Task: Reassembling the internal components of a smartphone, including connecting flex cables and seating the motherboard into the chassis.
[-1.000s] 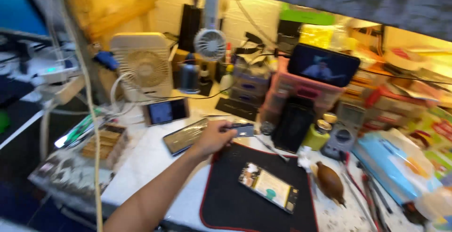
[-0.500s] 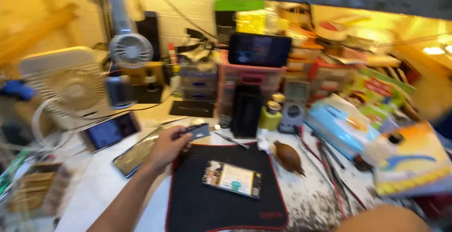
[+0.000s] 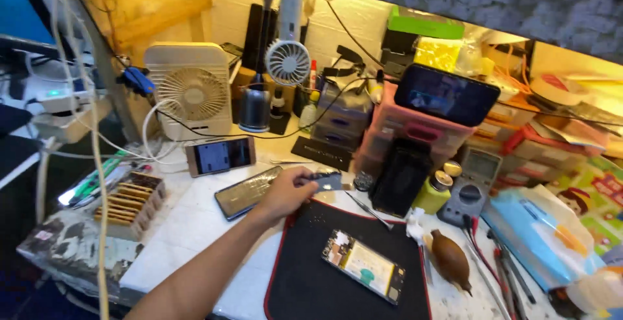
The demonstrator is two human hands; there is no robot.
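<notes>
Left hand [image 3: 285, 193] at black mat [image 3: 311, 274] edge

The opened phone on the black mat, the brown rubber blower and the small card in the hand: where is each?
opened phone [image 3: 363, 266], head view, middle of its exposed inside
brown rubber blower [image 3: 450, 259], head view, bulb
small card [image 3: 327, 181], head view, flat face

Black work mat [image 3: 311, 281] edged in red, white tabletop [image 3: 188, 229], cream box fan [image 3: 195, 89], pink drawer unit [image 3: 415, 132], green box [image 3: 425, 23], brown rubber bulb [image 3: 450, 259], small card [image 3: 324, 181] in hand [image 3: 285, 193], perhaps grey-blue
</notes>
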